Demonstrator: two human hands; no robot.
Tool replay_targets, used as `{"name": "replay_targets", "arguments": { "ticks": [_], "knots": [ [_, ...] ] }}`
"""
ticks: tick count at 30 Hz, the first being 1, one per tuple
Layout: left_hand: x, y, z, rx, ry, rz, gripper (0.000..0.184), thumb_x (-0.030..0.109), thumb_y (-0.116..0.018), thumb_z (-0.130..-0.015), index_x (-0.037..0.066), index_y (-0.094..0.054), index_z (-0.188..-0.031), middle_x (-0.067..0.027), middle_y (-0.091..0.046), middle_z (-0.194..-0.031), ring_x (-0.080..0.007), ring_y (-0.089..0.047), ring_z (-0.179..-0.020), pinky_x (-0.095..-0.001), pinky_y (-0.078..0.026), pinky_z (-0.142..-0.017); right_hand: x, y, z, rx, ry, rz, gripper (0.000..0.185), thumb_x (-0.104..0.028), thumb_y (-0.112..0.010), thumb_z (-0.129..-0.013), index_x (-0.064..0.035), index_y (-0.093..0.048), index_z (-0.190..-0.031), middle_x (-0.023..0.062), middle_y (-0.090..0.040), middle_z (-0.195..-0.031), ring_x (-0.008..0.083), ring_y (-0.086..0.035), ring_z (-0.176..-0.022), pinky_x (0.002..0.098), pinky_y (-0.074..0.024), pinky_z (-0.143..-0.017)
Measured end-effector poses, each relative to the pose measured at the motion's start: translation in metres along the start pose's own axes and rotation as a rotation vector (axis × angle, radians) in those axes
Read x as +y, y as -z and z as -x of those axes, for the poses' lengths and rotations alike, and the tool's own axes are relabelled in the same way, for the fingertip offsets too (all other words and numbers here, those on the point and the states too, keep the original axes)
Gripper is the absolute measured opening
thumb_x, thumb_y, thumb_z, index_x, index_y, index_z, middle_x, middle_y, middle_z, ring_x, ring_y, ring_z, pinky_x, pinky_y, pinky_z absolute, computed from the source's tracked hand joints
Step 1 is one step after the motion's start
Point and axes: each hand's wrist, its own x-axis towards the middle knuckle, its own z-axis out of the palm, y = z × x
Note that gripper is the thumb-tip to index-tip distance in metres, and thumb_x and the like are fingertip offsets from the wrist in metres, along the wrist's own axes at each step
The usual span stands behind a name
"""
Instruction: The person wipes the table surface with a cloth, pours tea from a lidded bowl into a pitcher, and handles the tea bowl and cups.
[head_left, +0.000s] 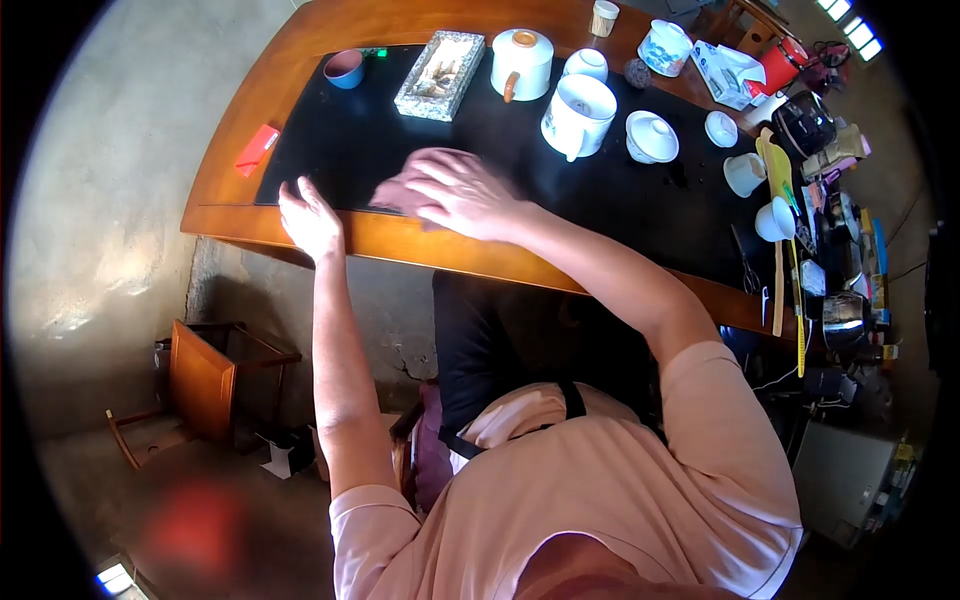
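Observation:
A dull pink cloth (398, 192) lies on the black table top near its front edge, slightly smeared by motion. Over it is my right hand (468, 200), fingers laid across the cloth and pressing on it. At the table's front edge, to the left, my left hand (312, 218) is open with its fingers apart and nothing in it. A red packet (257, 150) sits on the wooden border beyond that hand. Behind the cloth stand a speckled stone box (408, 103), a lidded pot with a brown handle (521, 70) and a white pitcher (578, 115).
A pink-and-blue cup (344, 69) stands at the far left. Toward the right are a lidded bowl (652, 138), a white cup (744, 175), a tissue box (725, 78) and scissors (745, 262). A wooden chair (203, 385) is on the floor at left.

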Motion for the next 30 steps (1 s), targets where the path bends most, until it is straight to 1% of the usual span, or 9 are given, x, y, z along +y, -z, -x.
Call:
{"name": "replay_targets", "arguments": {
  "ticks": [8,12,14,16,18,20,22,24,30],
  "knots": [
    [0.007,0.004,0.004,-0.059,0.023,0.003,0.059,0.049,-0.035,-0.1,0.006,-0.042,-0.14,-0.016,-0.048,-0.141,-0.0336,-0.043,-0.132,-0.0466,-0.027,-0.114,0.047,0.017,0.01,0.011,-0.397,0.268,0.053,-0.043,-0.041,-0.097,-0.0088,-0.047,-0.138,0.0142,-0.035,-0.148,0.033,-0.027,-0.14,0.0502,-0.0222,-0.113],
    [0.005,0.003,0.001,-0.078,-0.026,-0.085,0.059,0.05,-0.032,-0.101,0.005,-0.042,-0.139,-0.016,-0.048,-0.141,-0.0326,-0.043,-0.132,-0.0455,-0.023,-0.115,0.065,0.013,0.0,-0.08,-0.388,0.294,0.053,-0.045,-0.038,-0.098,-0.0136,-0.045,-0.14,0.0118,-0.032,-0.151,0.0326,-0.026,-0.14,0.0499,-0.0185,-0.114],
    [0.002,0.001,0.001,-0.06,-0.074,-0.045,0.053,0.045,-0.037,-0.101,0.005,-0.047,-0.134,-0.0168,-0.05,-0.136,-0.0335,-0.048,-0.125,-0.0461,-0.034,-0.109,0.065,0.005,0.025,-0.015,-0.212,0.324,0.052,-0.045,-0.039,-0.098,-0.0124,-0.048,-0.138,0.0132,-0.036,-0.148,0.0331,-0.029,-0.138,0.0508,-0.0206,-0.113],
    [-0.001,-0.004,0.004,0.06,-0.328,-0.054,0.044,0.038,-0.046,-0.099,0.005,-0.054,-0.127,-0.0173,-0.053,-0.131,-0.0338,-0.051,-0.119,-0.0452,-0.039,-0.104,0.041,0.027,0.062,0.049,-0.119,0.219,0.048,-0.04,-0.044,-0.097,-0.0097,-0.053,-0.133,0.0139,-0.041,-0.144,0.0329,-0.032,-0.136,0.0513,-0.0258,-0.111],
    [0.021,-0.002,0.03,0.064,-0.585,0.094,0.027,0.022,-0.056,-0.096,0.004,-0.062,-0.114,-0.0148,-0.06,-0.12,-0.0316,-0.055,-0.113,-0.042,-0.044,-0.097,0.019,0.063,0.105,-0.028,-0.171,0.071,0.047,-0.039,-0.05,-0.096,-0.0112,-0.053,-0.133,0.0122,-0.038,-0.147,0.031,-0.029,-0.14,0.0491,-0.0235,-0.115],
    [0.056,-0.012,0.069,-0.245,-0.472,0.397,0.021,0.017,-0.059,-0.093,0.003,-0.066,-0.108,-0.0121,-0.064,-0.113,-0.0261,-0.06,-0.105,-0.0381,-0.047,-0.09,0.004,0.105,0.147,-0.144,-0.22,0.025,0.046,-0.033,-0.058,-0.093,-0.0127,-0.053,-0.134,0.0109,-0.035,-0.15,0.0289,-0.027,-0.142,0.0482,-0.0217,-0.116],
    [0.086,-0.038,0.099,-0.504,-0.492,0.563,0.021,0.013,-0.061,-0.094,0.004,-0.067,-0.111,-0.0034,-0.065,-0.102,-0.0108,-0.062,-0.084,-0.0234,-0.048,-0.071,0.003,0.137,0.192,-0.195,-0.239,0.048,0.047,-0.032,-0.058,-0.093,-0.0147,-0.051,-0.136,0.0105,-0.035,-0.15,0.0277,-0.027,-0.143,0.0455,-0.022,-0.117],
    [0.132,-0.046,0.13,-0.853,-0.102,0.858,0.022,0.015,-0.061,-0.094,0.004,-0.067,-0.112,-0.0033,-0.066,-0.099,-0.0091,-0.062,-0.073,-0.0208,-0.045,-0.061,0.0,0.173,0.226,-0.231,-0.338,0.056,0.047,-0.029,-0.058,-0.092,-0.0129,-0.051,-0.136,0.0096,-0.034,-0.152,0.028,-0.027,-0.143,0.0449,-0.0223,-0.117],
    [0.199,-0.076,0.162,-1.203,0.158,0.86,0.032,0.027,-0.051,-0.1,0.002,-0.063,-0.114,-0.0029,-0.066,-0.095,-0.0087,-0.058,-0.064,-0.021,-0.042,-0.056,0.016,0.206,0.285,-0.218,-0.503,0.098,0.043,-0.031,-0.055,-0.095,-0.0145,-0.055,-0.134,0.0083,-0.037,-0.151,0.0277,-0.028,-0.143,0.0463,-0.0216,-0.117]
  ]
}}
